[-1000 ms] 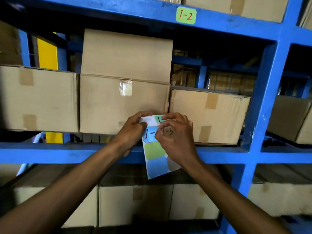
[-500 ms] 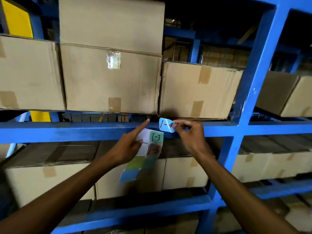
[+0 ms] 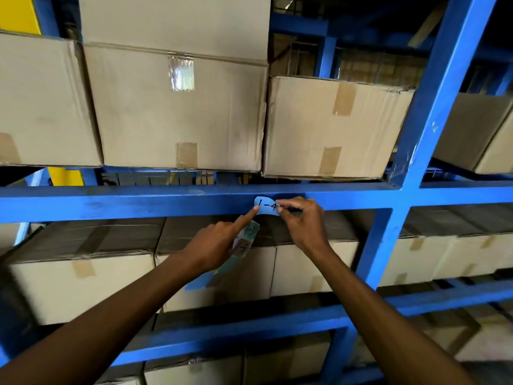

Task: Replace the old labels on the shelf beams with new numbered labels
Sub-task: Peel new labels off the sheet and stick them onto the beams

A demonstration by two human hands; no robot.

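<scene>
A light blue label (image 3: 266, 206) marked 1-4 lies against the front of the blue shelf beam (image 3: 138, 201). My right hand (image 3: 301, 222) pinches the label's right edge. My left hand (image 3: 215, 244) holds a sheet of coloured labels (image 3: 244, 243) against its palm, with 1-3 visible on it, while its outstretched index finger presses the left end of the 1-4 label onto the beam. The lower part of the sheet hangs below the hand.
Taped cardboard boxes (image 3: 177, 107) fill the shelf above the beam and the shelf below (image 3: 83, 284). A blue upright post (image 3: 416, 151) stands to the right of my hands. A lower beam (image 3: 249, 329) crosses beneath my forearms.
The 1-4 label came off the sheet in my right hand and went up to the beam. My left index finger now presses its left end. The view tilted down.
</scene>
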